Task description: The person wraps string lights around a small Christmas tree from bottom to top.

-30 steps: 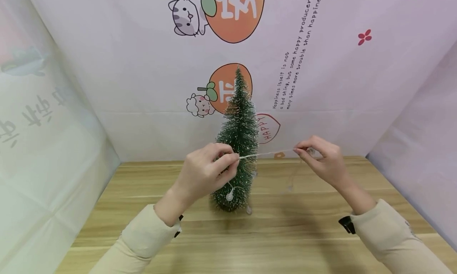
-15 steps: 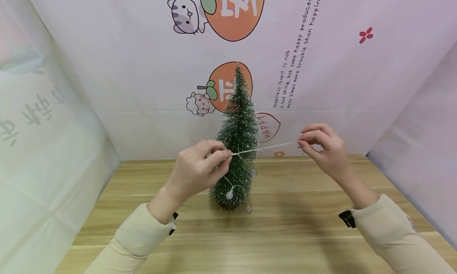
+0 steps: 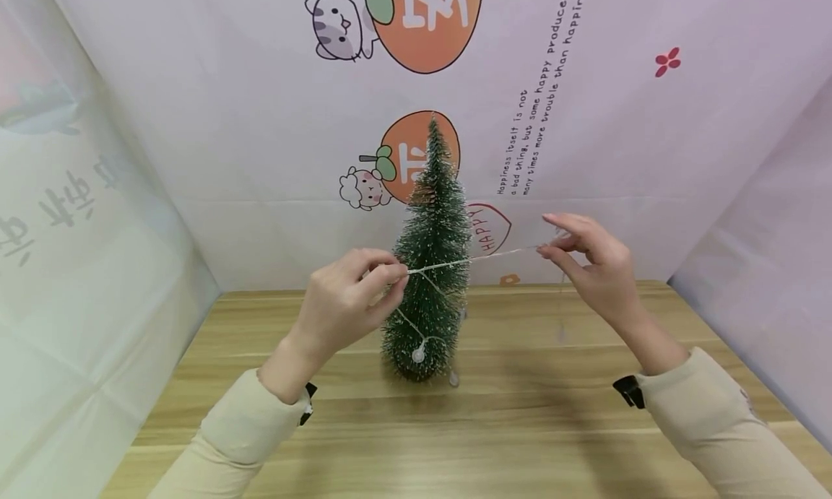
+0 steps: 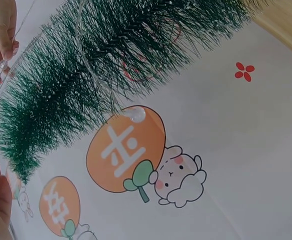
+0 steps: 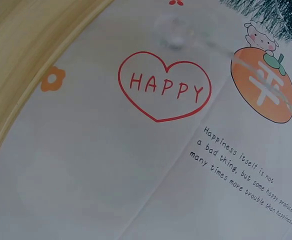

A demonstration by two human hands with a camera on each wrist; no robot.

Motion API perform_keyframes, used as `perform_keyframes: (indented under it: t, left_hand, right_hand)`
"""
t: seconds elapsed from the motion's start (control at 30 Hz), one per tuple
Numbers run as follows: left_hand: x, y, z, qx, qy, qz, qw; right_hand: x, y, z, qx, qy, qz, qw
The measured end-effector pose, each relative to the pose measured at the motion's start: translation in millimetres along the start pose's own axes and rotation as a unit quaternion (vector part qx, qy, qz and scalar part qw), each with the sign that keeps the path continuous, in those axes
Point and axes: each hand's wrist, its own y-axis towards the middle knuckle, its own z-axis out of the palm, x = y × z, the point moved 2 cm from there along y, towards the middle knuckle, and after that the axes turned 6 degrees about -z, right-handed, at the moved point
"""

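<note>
A small green bottle-brush Christmas tree point(image 3: 432, 224) with white-flecked tips stands upright on the table. In front of it my left hand point(image 3: 349, 297) pinches the clear wire of a string of lights point(image 3: 448, 265) between thumb and fingertips. My right hand point(image 3: 594, 268), right of the tree, pinches the same wire between thumb and a finger, its index finger lifted. The span between the hands is taut across the tree's middle. Lower down, a loop with a clear bulb point(image 3: 419, 352) lies against the branches. Another bulb hangs in the left wrist view point(image 4: 136, 114).
The wood-grain table point(image 3: 403, 448) ends at a printed backdrop cloth point(image 3: 260, 123) close behind the tree. Pale cloth also hangs at both sides. One more bulb point(image 3: 453, 378) sits beside the tree's base, and a blurred bulb point(image 5: 176, 37) dangles in the right wrist view.
My left hand has moved left and slightly up, pulling the wire with it. My right hand has risen and its index finger has lifted. The wire between them is longer; the tree stays put.
</note>
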Motion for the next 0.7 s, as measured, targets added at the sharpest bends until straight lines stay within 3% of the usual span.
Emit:
perform_keyframes:
  t: [0.27, 0.5, 0.7]
  left_hand:
    - [0.6, 1.9, -3.6, -0.02, 0.0, -0.005, 0.9998]
    - [3.1, 4.3, -5.5, -0.047, 0.011, -0.001, 0.9989]
    - [7.4, 5.0, -9.5, -0.065, 0.032, -0.004, 0.9973]
  right_hand:
    - [-6.2, 6.1, -9.0, -0.037, -0.045, 0.007, 0.9983]
    - [-8.5, 13.1, -16.2, -0.084, -0.092, -0.016, 0.9921]
    - [-12.9, 21.7, -27.0, -0.131, -0.118, 0.019, 0.9842]
